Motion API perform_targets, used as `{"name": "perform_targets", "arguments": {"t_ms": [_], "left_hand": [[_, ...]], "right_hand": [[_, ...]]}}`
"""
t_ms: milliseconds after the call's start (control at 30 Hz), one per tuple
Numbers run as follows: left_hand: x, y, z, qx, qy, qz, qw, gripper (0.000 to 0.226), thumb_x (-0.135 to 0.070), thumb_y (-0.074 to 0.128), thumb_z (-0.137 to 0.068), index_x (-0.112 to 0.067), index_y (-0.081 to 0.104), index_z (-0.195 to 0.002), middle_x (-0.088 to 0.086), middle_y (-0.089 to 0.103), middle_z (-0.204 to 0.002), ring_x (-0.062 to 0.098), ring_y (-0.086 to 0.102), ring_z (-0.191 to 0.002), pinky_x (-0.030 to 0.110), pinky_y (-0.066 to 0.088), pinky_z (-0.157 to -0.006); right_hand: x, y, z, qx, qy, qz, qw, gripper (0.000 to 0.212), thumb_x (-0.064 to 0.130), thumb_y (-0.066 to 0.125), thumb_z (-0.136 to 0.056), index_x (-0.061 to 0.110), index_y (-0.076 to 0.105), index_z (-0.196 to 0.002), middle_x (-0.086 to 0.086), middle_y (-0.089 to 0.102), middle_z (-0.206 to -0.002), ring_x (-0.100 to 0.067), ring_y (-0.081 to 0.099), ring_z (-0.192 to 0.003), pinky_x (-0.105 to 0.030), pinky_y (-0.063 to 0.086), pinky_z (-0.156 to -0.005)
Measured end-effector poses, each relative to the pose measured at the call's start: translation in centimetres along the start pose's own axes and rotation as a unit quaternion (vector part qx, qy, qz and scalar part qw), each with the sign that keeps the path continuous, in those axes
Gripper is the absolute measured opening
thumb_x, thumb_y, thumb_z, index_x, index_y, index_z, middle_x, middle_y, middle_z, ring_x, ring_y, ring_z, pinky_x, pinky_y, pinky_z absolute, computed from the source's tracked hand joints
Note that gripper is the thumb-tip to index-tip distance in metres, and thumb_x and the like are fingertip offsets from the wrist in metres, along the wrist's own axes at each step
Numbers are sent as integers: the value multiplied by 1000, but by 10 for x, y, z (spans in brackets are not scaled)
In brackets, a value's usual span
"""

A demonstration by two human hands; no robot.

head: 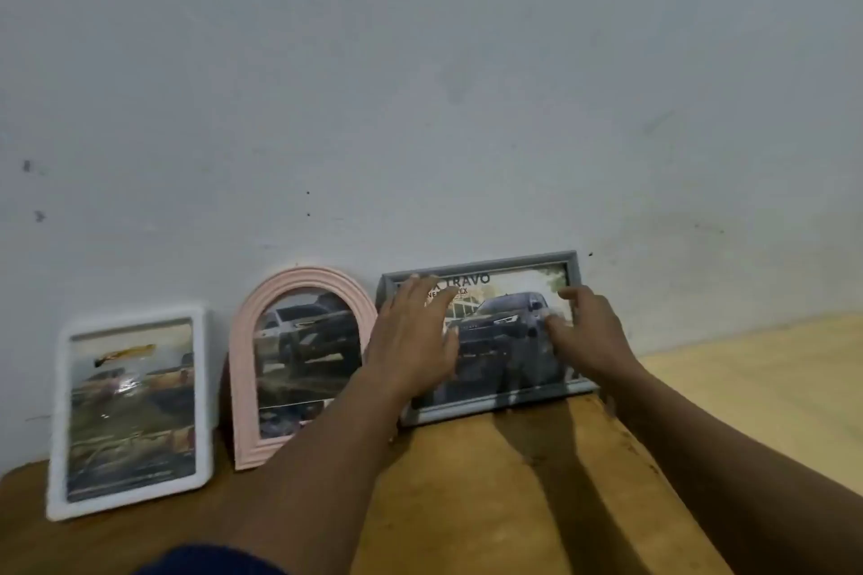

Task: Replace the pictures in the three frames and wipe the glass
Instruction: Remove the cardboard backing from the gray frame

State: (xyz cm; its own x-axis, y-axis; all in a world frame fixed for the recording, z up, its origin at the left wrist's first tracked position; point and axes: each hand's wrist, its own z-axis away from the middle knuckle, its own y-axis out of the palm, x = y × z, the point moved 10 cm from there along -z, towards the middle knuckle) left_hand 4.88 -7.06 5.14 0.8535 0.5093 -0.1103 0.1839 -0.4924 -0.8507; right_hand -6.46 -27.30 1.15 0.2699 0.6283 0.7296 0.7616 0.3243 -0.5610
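Observation:
Three picture frames lean against the wall on a wooden table [467, 495]. A white rectangular frame [201, 388] stands at the left, a pink arched frame [243, 388] in the middle, and a grey landscape frame [481, 268] at the right. All three hold car pictures. My left hand [411, 336] lies flat with fingers spread over the left part of the grey frame's glass. My right hand [588, 332] touches the glass near the frame's right side, fingers apart. Neither hand holds anything.
A pale grey wall [420, 84] rises directly behind the frames. To the right of the table a lighter wooden floor [756, 378] shows. A dark blue sleeve or garment [210, 560] sits at the bottom edge.

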Motion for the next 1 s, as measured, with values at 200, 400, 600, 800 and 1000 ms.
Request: {"name": "perform_targets", "arguments": {"t_ms": [200,400,600,800,1000], "left_hand": [[1,51,-50,-23,23,-58,998,66,-43,47,-101,-28,23,-161,5,15,-169,25,5,-156,43,0,-125],[0,55,-48,-31,25,-65,997,67,-45,45,-101,-29,19,-161,6,18,-168,26,8,-156,46,4,-126],[-10,28,-25,46,14,-17,999,64,-49,41,-102,-31,18,-159,7,25,-165,28,21,-152,52,21,-123],[-39,-24,27,99,-15,35,994,67,-56,39,-102,-34,14,-160,11,37,-159,32,40,-141,51,34,-115],[-63,-75,69,114,-61,214,968,72,-71,26,-99,-37,15,-161,11,36,-162,34,40,-144,50,31,-118]], "right_hand": [[-70,2,-49,-45,159,-99,981,53,53,37,-101,14,43,-137,-16,53,-135,-35,55,-118,-49,50,-94],[-85,8,-44,-55,151,-144,976,44,47,32,-104,12,58,-100,-14,63,-97,-31,62,-89,-56,54,-84],[-49,-41,2,-76,102,-151,980,42,43,38,-104,8,60,-98,-15,63,-92,-27,61,-81,-38,51,-66],[20,-111,53,-29,61,-96,993,46,45,48,-100,6,66,-84,-16,66,-81,-32,64,-75,-49,56,-71],[121,-140,86,81,49,51,994,49,50,62,-92,2,68,-85,-13,69,-82,-27,66,-72,-31,48,-59]]}}
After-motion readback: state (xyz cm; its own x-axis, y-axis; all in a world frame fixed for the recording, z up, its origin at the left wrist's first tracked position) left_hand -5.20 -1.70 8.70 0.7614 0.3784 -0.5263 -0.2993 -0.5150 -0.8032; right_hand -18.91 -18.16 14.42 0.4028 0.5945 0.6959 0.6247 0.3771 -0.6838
